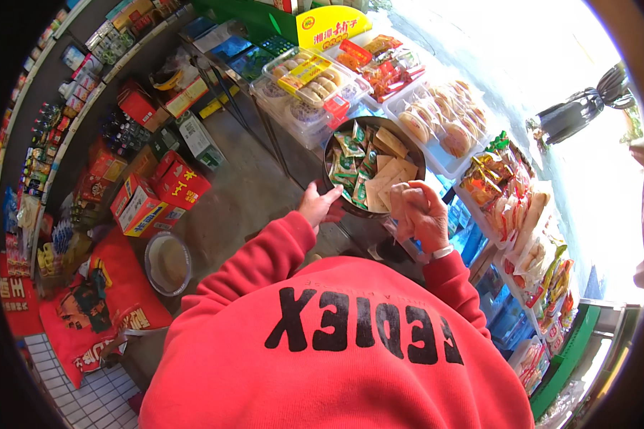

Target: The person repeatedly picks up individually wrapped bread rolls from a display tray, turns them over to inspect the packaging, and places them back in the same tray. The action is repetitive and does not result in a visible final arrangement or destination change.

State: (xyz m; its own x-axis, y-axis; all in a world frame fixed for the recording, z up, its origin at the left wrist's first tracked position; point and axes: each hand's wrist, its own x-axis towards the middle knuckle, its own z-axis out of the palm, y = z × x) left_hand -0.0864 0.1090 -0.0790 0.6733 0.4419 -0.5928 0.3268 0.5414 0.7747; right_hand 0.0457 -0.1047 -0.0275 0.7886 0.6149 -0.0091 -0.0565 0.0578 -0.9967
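A round, dark-rimmed container (pixel 327 159) stands in front of me, holding green-and-white wrapped packets (pixel 345 161) on its left side and flat tan paper packets (pixel 388 177) on its right. Beside its near left rim is my left hand (pixel 318 206), thumb and fingers stretched apart; whether the fingertips touch the rim I cannot tell. My right hand (pixel 421 214) is closed, fingers curled in, over the near right edge of the container by the tan packets. What it pinches, if anything, is hidden.
Clear plastic boxes of round pastries (pixel 309 86) stand beyond the container. A tray of bagged flat cakes (pixel 444 118) and snack bags (pixel 522 193) line the right. On the left are red cartons (pixel 179 182), a white bucket (pixel 168 263) and stocked shelves (pixel 86 93).
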